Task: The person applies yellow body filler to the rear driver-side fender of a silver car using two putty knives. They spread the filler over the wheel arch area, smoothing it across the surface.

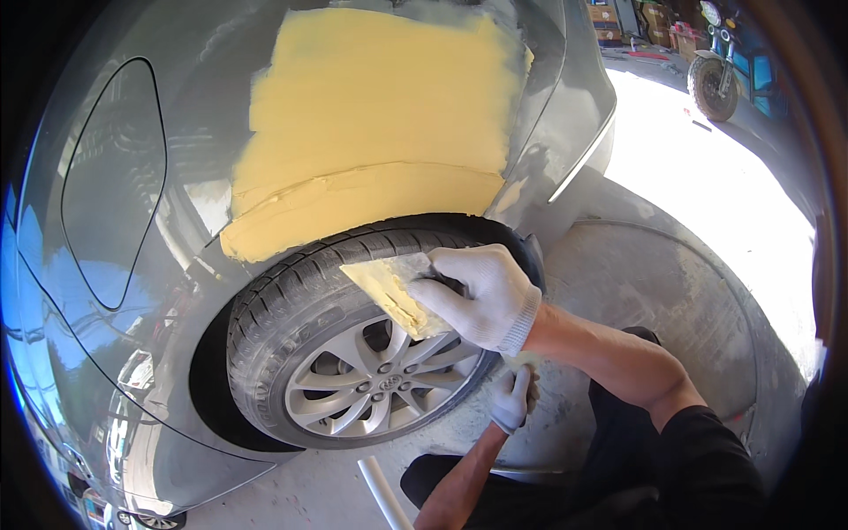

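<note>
My right hand [477, 296], in a white glove, grips a flat putty spreader [367, 278] smeared with yellow filler, held in front of the tire [274, 371]. Lower, beside the wheel, my left hand [515, 397], also gloved, has its fingers closed on something pale, mostly hidden behind my right hand and too small to name. Above the wheel arch, yellow filler [380, 97] covers a broad patch of the grey car panel [115, 124]; its lower band along the arch has raised ridges and rough edges.
Sunlit ground [671, 141] lies at upper right, with a two-wheeler [714, 84] and stacked boxes [605, 22] beyond. A white tube [380, 490] is near my left forearm. A curved groove crosses the dusty grey floor [654, 283] beside my knees.
</note>
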A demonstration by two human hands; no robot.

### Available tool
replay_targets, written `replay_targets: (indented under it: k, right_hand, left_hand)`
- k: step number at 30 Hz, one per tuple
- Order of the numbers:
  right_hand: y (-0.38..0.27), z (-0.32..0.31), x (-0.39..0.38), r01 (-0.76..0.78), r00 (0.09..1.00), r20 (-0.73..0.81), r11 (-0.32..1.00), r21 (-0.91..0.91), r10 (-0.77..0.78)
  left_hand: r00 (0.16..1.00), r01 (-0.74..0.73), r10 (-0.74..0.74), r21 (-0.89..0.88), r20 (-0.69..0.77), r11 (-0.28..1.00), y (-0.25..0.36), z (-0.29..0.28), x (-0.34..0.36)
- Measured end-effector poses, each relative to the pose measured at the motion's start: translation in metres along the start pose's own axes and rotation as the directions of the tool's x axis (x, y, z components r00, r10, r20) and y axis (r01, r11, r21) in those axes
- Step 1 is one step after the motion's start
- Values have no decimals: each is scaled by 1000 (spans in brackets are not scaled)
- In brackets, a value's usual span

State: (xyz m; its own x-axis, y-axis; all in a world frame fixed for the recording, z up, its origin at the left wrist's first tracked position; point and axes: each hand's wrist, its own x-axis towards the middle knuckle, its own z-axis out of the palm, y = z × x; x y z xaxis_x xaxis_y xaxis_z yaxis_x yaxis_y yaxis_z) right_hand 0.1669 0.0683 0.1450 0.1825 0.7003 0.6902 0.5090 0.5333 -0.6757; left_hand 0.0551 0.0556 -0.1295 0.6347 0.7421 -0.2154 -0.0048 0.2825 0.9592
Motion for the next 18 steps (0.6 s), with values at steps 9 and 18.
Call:
replay_targets:
  k: [9, 18]
  right_hand:
    - [-4, -33, -8, 118, 985, -117, 988, -100, -129]
    - [14, -51, -23, -224, 952, -202, 973, 56, 231]
  left_hand:
    - [1000, 25, -25, 51, -11, 998, 5, 7, -1]
    - [999, 43, -43, 24, 12, 999, 19, 13, -3]
